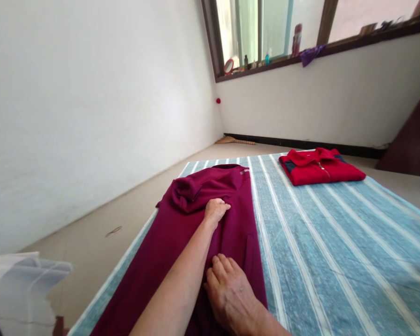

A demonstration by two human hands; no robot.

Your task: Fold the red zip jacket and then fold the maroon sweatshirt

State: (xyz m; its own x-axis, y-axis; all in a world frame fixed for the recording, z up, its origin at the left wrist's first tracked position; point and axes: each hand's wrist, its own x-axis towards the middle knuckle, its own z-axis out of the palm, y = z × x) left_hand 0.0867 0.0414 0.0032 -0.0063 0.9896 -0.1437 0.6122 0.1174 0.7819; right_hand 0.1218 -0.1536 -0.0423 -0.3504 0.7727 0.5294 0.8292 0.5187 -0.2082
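Observation:
A plum-coloured jacket [182,242] lies lengthwise along the left side of the striped cloth, its collar at the far end. One sleeve [187,191] is folded back across the upper part, and a pocket slit shows near the right edge. My left hand [217,209] is closed on the fabric at mid-chest, below the folded sleeve. Nearer to me, my right hand [229,289] rests on the lower part, fingers curled round a fold of the same jacket. The fingertips of both hands are partly hidden.
Beneath the jacket is a blue cloth with white stripes [301,242]. A folded red top [322,168] with a zip collar sits at its far right. White translucent material [28,284] stands at the lower left. A white wall [101,102] runs along the left.

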